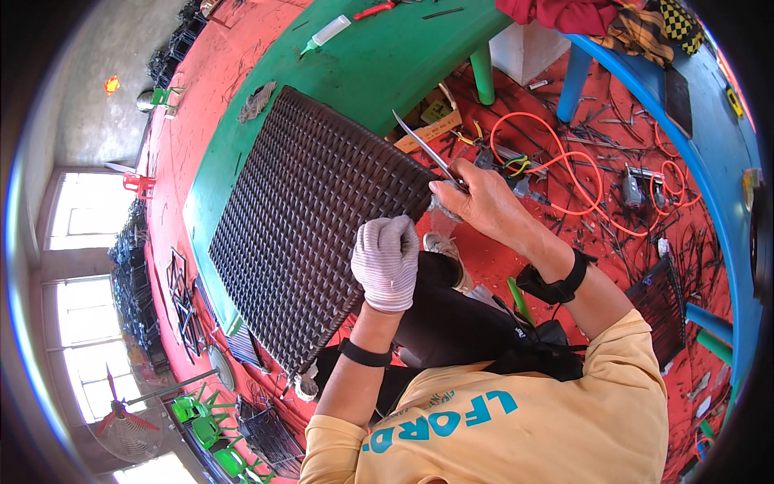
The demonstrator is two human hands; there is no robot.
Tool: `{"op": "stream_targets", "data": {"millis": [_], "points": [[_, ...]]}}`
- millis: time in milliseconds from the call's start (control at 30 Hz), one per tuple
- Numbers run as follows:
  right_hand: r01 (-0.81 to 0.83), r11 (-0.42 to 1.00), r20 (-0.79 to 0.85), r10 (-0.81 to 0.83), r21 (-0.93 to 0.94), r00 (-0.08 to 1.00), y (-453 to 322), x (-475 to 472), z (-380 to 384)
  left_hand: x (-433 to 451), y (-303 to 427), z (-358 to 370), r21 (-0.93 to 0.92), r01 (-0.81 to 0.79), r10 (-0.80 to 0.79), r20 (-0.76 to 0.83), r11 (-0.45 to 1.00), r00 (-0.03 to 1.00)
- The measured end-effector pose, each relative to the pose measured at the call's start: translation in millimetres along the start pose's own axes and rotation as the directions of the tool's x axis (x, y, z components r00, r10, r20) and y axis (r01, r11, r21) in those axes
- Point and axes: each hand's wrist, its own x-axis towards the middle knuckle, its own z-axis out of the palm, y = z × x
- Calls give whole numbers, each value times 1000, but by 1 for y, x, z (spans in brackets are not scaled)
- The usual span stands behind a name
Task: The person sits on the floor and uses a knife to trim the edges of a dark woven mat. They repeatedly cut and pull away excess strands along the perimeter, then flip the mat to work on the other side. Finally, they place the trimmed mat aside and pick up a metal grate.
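A dark brown woven synthetic-rattan panel [320,199] lies tilted before me, partly over the green table [387,60]. My left hand [386,263], in a striped whitish knit glove, is at the panel's near right edge. Its fingers are curled, and their tips are hidden. My bare right hand [484,196] grips a slim curved metal tool with a pointed tip [423,145], just off the panel's right corner. That tip points up and away from me. Greyish material shows beneath the right hand; what it is cannot be made out.
A translucent bottle with green nozzle [326,33], red-handled tool [375,9] and grey cloth [257,103] lie on the green table. An orange hose [568,154], a staple gun [633,187] and dark strips litter the red floor. A blue table [719,157] curves along the right.
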Motion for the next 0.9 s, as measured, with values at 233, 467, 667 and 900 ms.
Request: {"op": "stream_targets", "data": {"millis": [233,467,667,900], "points": [[-11,1000,3,11,-21,1000,0,1,-1,-3,8,-4,135,24,-34,76,991,996],[-31,1000,-15,31,3,999,-1,2,2,-23,9,-19,343,-55,-28,234,938,972],[-80,996,8,80,27,997,-5,2,-1,-19,7,-17,334,-115,29,252,936,967],[-141,990,-2,141,9,990,-10,5,-2,-14,10,-7,222,-115,31,351,968,936]]}}
